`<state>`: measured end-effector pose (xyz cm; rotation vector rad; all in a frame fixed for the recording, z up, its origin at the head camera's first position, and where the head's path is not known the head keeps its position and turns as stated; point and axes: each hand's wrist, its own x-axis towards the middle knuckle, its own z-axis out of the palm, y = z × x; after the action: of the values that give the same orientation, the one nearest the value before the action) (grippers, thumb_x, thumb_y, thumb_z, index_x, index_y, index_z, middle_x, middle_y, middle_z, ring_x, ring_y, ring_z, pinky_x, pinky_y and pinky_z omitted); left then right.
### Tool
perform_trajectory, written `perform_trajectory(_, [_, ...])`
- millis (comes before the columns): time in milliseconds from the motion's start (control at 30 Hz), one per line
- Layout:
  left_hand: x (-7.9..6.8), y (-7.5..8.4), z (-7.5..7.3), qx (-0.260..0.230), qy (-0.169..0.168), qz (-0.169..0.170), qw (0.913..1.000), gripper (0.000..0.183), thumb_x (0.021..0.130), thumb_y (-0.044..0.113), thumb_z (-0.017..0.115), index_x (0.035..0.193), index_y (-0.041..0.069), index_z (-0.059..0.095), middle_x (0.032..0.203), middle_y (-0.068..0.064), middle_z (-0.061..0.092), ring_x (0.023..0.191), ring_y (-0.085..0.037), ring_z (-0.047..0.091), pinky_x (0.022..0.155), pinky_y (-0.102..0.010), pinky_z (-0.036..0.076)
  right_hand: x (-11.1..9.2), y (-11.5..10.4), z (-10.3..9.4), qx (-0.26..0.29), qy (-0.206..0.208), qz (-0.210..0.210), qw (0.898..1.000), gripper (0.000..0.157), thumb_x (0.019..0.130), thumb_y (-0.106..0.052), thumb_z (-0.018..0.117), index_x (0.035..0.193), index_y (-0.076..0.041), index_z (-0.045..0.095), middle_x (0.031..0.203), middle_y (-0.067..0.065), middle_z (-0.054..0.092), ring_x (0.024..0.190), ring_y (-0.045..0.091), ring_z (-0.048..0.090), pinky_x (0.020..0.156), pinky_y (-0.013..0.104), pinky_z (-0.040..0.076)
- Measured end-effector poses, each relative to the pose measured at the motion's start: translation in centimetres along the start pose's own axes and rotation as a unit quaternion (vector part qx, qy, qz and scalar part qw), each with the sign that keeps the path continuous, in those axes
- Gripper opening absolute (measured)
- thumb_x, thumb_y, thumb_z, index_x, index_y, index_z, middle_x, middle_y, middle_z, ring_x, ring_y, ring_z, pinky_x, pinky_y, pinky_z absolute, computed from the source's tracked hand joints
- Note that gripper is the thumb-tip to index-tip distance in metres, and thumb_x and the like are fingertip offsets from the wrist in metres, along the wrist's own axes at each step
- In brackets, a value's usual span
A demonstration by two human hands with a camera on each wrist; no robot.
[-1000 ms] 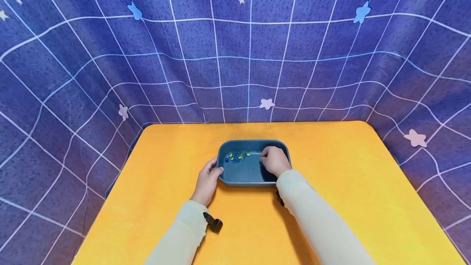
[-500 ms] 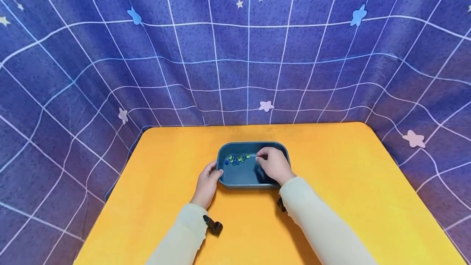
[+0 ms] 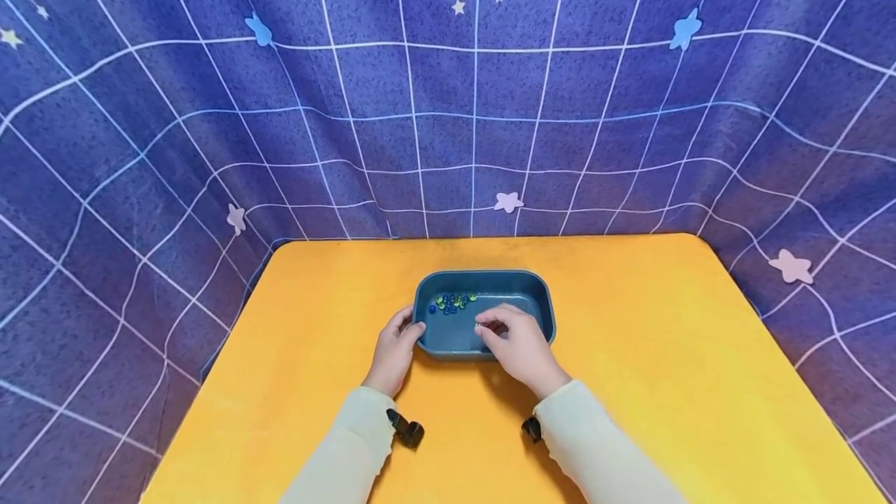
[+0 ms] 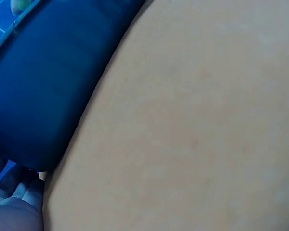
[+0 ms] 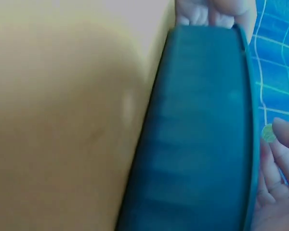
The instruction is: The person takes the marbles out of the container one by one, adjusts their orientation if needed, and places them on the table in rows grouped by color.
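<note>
A dark blue-green rectangular tray (image 3: 483, 354) with rounded corners lies on the table. My left hand (image 3: 392, 350) grips its left end, the thumb at the rim and the fingers along the outer wall; in the left wrist view those fingers (image 4: 19, 187) show beside the tray's end. Blue and yellow-green glass marbles (image 3: 451, 304) cluster inside at the far left. Over the near right part of the tray is my right hand (image 3: 521, 344), thumb and forefinger together. The right wrist view shows a yellow-green marble (image 5: 268, 133) pinched between them, raised by the rim.
The yellow tabletop (image 3: 336, 286) extends all round the tray. A purple-blue curtain (image 3: 448, 138) with a white grid and stars hangs behind the table and at both sides. Black wrist straps (image 3: 406, 428) sit at the sleeve cuffs.
My right hand has moved from the far right inside of the tray leftward, then back toward the tray's near side. The left hand and the marble cluster have stayed put.
</note>
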<state>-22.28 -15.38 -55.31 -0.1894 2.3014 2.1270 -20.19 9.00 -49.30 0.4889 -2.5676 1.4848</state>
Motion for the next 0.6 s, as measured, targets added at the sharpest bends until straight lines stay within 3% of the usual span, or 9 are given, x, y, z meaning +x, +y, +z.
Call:
perform_trajectory(200, [0.0, 0.1, 0.0, -0.013, -0.008, -0.003, 0.9999, 0.047, 0.106, 0.022, 0.057, 0.151, 0.010, 0.051, 0.156, -0.009, 0.047, 0.146, -0.028, 0.041, 0.119, -0.047, 0.033, -2.1, -0.3, 0.7, -0.002, 0.012, -0.048, 0.999, 0.013, 0.093, -0.014, 0.079, 0.103, -0.022, 0.079, 0.094, -0.018, 0.065, 0.085, 0.004, 0.062, 0.078, 0.031, 0.059])
perform_trajectory(400, [0.0, 0.1, -0.1, 0.001, -0.007, 0.001, 1.0000, 0.045, 0.105, 0.025, 0.059, 0.149, 0.015, 0.054, 0.153, -0.004, 0.051, 0.144, -0.024, 0.044, 0.118, -0.045, 0.036, -3.6, -0.4, 1.2, 0.028, 0.029, -0.112, 0.993, 0.014, 0.094, -0.013, 0.077, 0.106, -0.019, 0.079, 0.100, -0.015, 0.068, 0.088, 0.006, 0.065, 0.077, 0.028, 0.060])
perform_trajectory(600, [-0.1, 0.0, -0.2, 0.002, -0.007, 0.004, 1.0000, 0.044, 0.105, 0.023, 0.060, 0.148, 0.016, 0.055, 0.151, -0.003, 0.053, 0.143, -0.023, 0.046, 0.117, -0.044, 0.037, -4.5, -0.6, 1.3, 0.050, 0.007, -0.114, 0.992, 0.013, 0.095, -0.017, 0.077, 0.108, -0.018, 0.080, 0.100, -0.013, 0.070, 0.090, 0.008, 0.064, 0.078, 0.035, 0.059])
